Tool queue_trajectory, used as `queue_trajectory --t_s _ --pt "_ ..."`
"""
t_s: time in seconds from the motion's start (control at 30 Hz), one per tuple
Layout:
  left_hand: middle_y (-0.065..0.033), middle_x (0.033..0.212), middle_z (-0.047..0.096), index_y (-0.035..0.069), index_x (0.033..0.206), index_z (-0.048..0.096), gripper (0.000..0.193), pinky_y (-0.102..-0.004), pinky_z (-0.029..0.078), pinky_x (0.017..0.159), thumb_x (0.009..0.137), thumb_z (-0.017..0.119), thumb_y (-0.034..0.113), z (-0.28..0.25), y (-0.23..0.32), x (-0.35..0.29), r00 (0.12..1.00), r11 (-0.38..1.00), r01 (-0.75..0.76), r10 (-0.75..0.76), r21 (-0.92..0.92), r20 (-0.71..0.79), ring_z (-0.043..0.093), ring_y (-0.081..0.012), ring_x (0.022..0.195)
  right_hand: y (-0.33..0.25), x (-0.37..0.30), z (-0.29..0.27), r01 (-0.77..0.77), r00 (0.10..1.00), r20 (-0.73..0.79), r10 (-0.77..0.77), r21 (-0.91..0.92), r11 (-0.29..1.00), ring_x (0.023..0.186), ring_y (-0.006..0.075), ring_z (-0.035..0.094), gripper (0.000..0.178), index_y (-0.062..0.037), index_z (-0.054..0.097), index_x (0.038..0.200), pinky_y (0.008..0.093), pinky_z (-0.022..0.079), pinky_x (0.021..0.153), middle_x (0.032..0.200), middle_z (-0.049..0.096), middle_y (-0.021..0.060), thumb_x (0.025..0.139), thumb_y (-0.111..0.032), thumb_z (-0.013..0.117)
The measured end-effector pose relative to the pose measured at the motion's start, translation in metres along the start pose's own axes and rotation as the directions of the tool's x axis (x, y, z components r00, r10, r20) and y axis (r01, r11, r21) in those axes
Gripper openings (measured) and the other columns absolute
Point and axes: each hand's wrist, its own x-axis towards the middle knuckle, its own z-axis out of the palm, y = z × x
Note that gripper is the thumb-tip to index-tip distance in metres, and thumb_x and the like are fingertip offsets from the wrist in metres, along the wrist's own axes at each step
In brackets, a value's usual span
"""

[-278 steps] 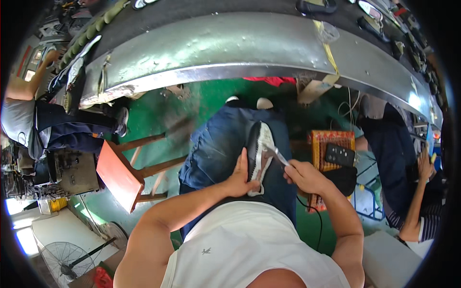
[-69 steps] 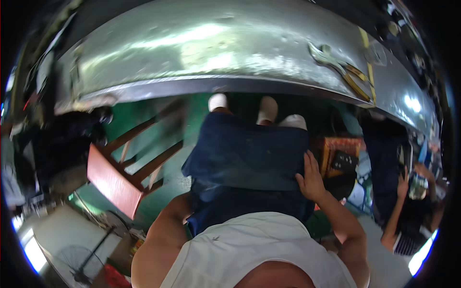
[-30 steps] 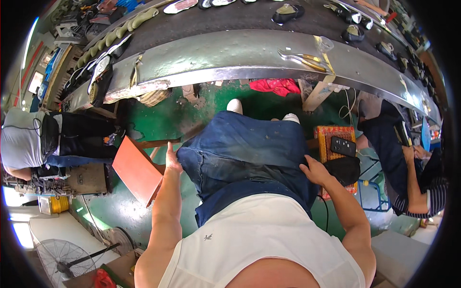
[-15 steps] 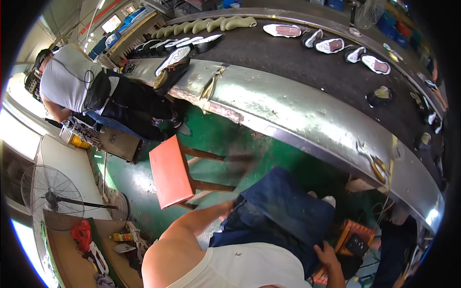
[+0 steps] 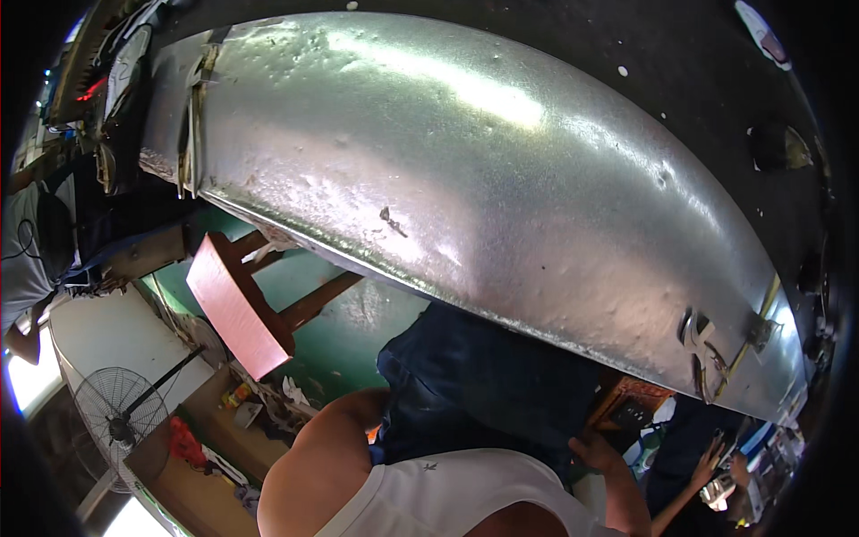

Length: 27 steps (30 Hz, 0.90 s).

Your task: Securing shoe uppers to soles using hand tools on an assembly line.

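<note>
My left arm (image 5: 344, 421) reaches down beside my dark blue trousers (image 5: 474, 385); its hand is hidden at the hip, so its fingers do not show. My right hand (image 5: 598, 450) rests low by the right side of the trousers, with fingers loosely apart and nothing visible in them. Ahead of my lap runs a wide, dented metal ledge (image 5: 465, 215). On its right part lie metal hand tools (image 5: 696, 329) with looped handles, out of reach of both hands.
A red-topped stool (image 5: 240, 309) stands at left, near a fan (image 5: 118, 428) and a wooden box (image 5: 192, 465). A dark shoe (image 5: 780, 148) sits on the black surface beyond the ledge. Another person (image 5: 31, 242) is at far left; someone else's hand (image 5: 713, 461) shows at lower right.
My view has come closer to the metal ledge, which now fills much of the picture. My legs are now partly under its edge. The stool and fan appear farther left.
</note>
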Motion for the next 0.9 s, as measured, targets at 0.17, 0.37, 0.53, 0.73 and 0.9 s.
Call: queue_trajectory --t_s 0.17,0.37,0.53,0.73,0.9 --pt "-0.0155 0.113 0.072 0.011 0.134 0.058 0.072 -0.0513 0.058 0.078 0.097 0.040 0.070 -0.002 0.000 -0.005 1.000 0.992 0.005 -0.002 -0.124 0.020 0.072 -0.0305 0.093 -0.026 -0.006 -0.012 -0.033 0.998 0.042 0.037 -0.104 0.994 0.096 0.0264 0.068 0.042 0.0002 0.060 0.127 0.0391 0.054 0.086 0.104 0.072 0.0125 0.096 -0.028 0.065" --pt "-0.0154 0.113 0.072 0.013 0.135 0.058 0.072 -0.0507 0.057 0.081 0.097 0.040 0.070 -0.015 0.023 -0.022 0.996 0.970 -0.077 0.083 -0.230 0.018 0.071 -0.0297 0.096 -0.002 0.014 -0.007 0.043 0.999 0.037 -0.037 -0.151 0.988 0.093 0.0260 0.069 0.038 -0.0001 0.066 0.119 0.0399 0.054 0.085 0.098 0.072 0.0138 0.094 -0.029 0.069" --pt "-0.0154 0.113 0.072 0.014 0.136 0.058 0.071 -0.0502 0.057 0.083 0.097 0.040 0.071 -0.027 0.067 -0.044 0.973 0.945 -0.211 0.227 -0.252 0.036 0.071 -0.0289 0.099 0.023 0.049 0.013 0.016 0.998 0.069 0.004 -0.285 0.958 0.098 0.0265 0.068 0.046 0.0005 0.064 0.124 0.0396 0.054 0.088 0.105 0.072 0.0170 0.092 -0.031 0.072" --pt "-0.0153 0.113 0.072 0.015 0.137 0.057 0.071 -0.0496 0.056 0.085 0.097 0.040 0.071 -0.061 0.092 -0.063 0.897 0.880 -0.386 0.429 -0.278 0.112 0.070 -0.0281 0.102 0.020 0.043 0.065 0.318 0.917 -0.197 -0.347 -0.167 0.933 0.113 0.0332 0.067 0.072 0.0058 0.051 0.137 0.0394 0.050 0.098 0.118 0.069 0.0237 0.091 -0.046 0.071" --pt "-0.0129 0.118 0.070 0.010 0.138 0.056 0.056 -0.0436 0.056 0.089 0.099 0.056 0.050 -0.025 0.063 -0.131 0.697 0.645 -0.717 0.653 0.263 0.298 0.067 -0.0251 0.110 0.037 0.017 0.114 0.161 0.763 -0.561 -0.322 -0.317 0.934 0.120 0.0458 0.060 0.070 0.0088 0.054 0.132 0.0456 0.047 0.102 0.122 0.063 0.0337 0.097 -0.052 0.058"
